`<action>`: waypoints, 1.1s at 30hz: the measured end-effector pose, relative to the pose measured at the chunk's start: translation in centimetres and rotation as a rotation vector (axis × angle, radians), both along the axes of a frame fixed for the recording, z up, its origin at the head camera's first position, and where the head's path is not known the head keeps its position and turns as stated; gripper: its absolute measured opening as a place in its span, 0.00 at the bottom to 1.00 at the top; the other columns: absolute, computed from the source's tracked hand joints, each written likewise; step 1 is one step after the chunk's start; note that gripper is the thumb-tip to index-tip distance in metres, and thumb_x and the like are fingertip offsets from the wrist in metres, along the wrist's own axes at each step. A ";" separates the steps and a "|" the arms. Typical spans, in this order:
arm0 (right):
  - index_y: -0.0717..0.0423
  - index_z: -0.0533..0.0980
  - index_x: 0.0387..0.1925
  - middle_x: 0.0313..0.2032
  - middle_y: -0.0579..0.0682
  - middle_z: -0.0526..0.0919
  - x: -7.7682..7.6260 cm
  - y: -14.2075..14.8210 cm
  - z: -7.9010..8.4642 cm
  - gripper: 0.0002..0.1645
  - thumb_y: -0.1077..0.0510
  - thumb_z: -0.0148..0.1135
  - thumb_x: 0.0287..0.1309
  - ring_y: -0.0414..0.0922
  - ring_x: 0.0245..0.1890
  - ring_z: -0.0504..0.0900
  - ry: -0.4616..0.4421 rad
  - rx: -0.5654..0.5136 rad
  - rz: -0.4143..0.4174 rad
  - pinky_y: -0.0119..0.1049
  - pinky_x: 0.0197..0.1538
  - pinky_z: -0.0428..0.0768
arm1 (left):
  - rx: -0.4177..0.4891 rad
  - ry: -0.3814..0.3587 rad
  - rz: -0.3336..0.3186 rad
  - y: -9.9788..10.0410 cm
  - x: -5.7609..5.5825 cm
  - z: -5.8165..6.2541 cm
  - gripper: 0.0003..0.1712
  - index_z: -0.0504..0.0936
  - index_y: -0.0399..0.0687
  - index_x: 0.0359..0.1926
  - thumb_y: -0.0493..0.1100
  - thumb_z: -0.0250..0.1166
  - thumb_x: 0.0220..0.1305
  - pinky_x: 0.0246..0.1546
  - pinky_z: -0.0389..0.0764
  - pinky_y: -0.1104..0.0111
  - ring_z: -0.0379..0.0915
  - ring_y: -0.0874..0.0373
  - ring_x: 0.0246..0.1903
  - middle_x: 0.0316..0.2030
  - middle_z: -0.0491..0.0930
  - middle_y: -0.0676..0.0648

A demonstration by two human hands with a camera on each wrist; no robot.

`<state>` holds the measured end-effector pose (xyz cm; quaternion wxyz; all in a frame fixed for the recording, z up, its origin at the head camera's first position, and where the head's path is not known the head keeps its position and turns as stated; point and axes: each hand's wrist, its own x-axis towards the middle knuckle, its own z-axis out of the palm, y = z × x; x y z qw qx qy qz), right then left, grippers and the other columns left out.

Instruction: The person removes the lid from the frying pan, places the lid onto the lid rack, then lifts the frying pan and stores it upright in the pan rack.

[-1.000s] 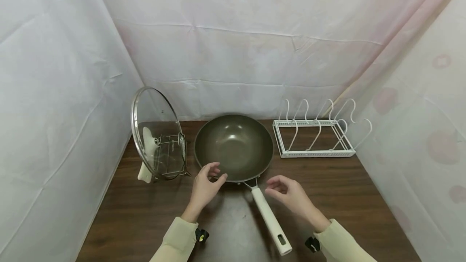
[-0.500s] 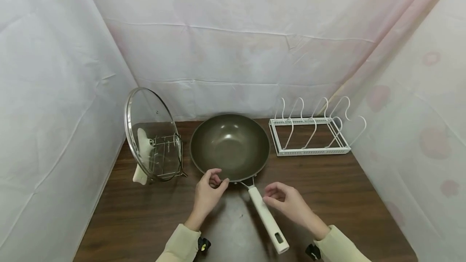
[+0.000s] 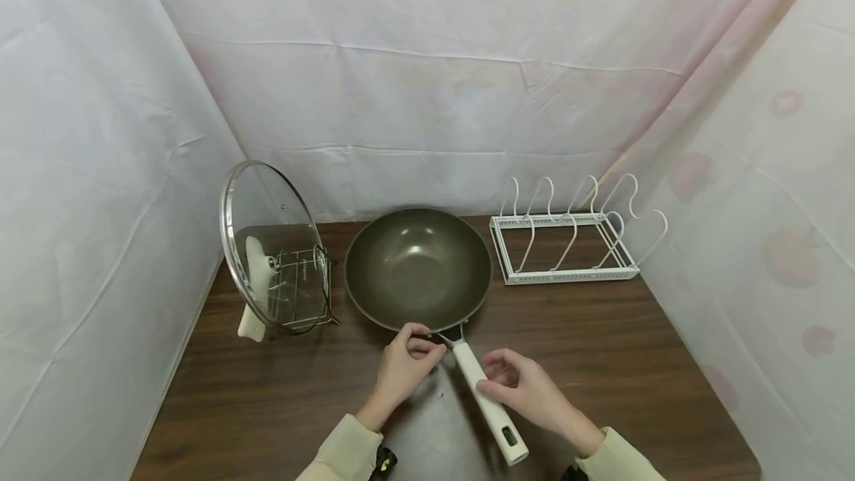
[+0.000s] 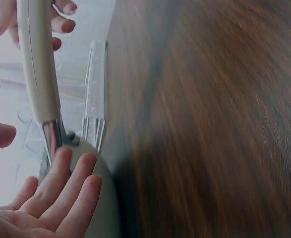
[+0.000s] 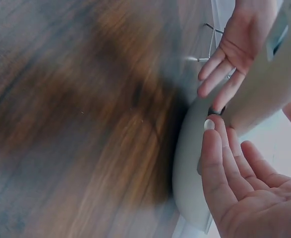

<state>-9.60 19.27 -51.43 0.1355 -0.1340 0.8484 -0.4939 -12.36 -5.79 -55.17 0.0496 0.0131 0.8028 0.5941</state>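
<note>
A dark-coated wok (image 3: 419,269) stands on the wooden table, its cream handle (image 3: 493,418) pointing toward me and slightly right. My left hand (image 3: 404,370) is at the near rim, beside the metal bracket (image 3: 456,336) where the handle joins. In the left wrist view its fingers (image 4: 68,193) reach toward that bracket, with the thumb apart. My right hand (image 3: 528,392) is at the right side of the handle. The right wrist view shows its extended fingers (image 5: 224,173) below the handle (image 5: 264,89) and the thumb across from them, not closed around it.
At left, a glass lid with a metal rim (image 3: 228,232) and cream knob (image 3: 259,273) leans upright in a wire stand (image 3: 303,292). A white rack (image 3: 574,275) with curved dividers stands at back right. Cloth sheets (image 3: 414,110) hang around the table.
My left hand has moved right along the near rim to the handle's bracket. My right hand has come down closer to the handle, its thumb now overlapping it. The head view has shifted slightly.
</note>
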 end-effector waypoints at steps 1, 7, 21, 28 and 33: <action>0.60 0.78 0.54 0.40 0.51 0.88 0.1 0.0 0.0 0.27 0.46 0.72 0.63 0.33 0.36 0.84 -0.011 0.006 0.006 0.29 0.40 0.82 | 0.027 -0.017 -0.018 0.1 0.0 -0.1 0.28 0.76 0.46 0.61 0.52 0.72 0.65 0.35 0.85 0.71 0.88 0.59 0.34 0.40 0.91 0.48; 0.61 0.77 0.56 0.43 0.53 0.86 0.3 0.1 -0.6 0.27 0.47 0.70 0.65 0.32 0.36 0.83 -0.059 0.000 0.032 0.27 0.40 0.81 | 0.113 -0.073 -0.079 0.9 -0.7 -0.8 0.40 0.66 0.50 0.75 0.52 0.71 0.67 0.38 0.85 0.69 0.89 0.51 0.41 0.49 0.89 0.42; 0.69 0.75 0.56 0.42 0.55 0.85 0.2 -1.3 -0.6 0.27 0.53 0.71 0.64 0.30 0.33 0.80 -0.090 -0.101 0.052 0.25 0.38 0.80 | 0.177 -0.098 -0.119 1.8 -1.6 -0.9 0.37 0.71 0.42 0.70 0.46 0.74 0.63 0.39 0.82 0.72 0.85 0.55 0.41 0.40 0.87 0.39; 0.68 0.76 0.57 0.42 0.55 0.86 -0.5 -1.3 -0.2 0.27 0.54 0.70 0.65 0.32 0.34 0.81 -0.111 -0.090 0.030 0.26 0.38 0.80 | 0.184 -0.116 -0.117 1.8 -2.4 -1.0 0.38 0.70 0.41 0.70 0.46 0.74 0.63 0.39 0.81 0.72 0.83 0.61 0.38 0.40 0.87 0.40; 0.68 0.76 0.57 0.43 0.56 0.86 -1.3 -1.3 -0.4 0.27 0.53 0.70 0.65 0.33 0.35 0.82 -0.095 -0.078 0.028 0.27 0.39 0.81 | 0.165 -0.100 -0.098 1.9 -3.1 -0.8 0.37 0.71 0.41 0.70 0.45 0.74 0.63 0.38 0.81 0.71 0.83 0.60 0.38 0.40 0.87 0.39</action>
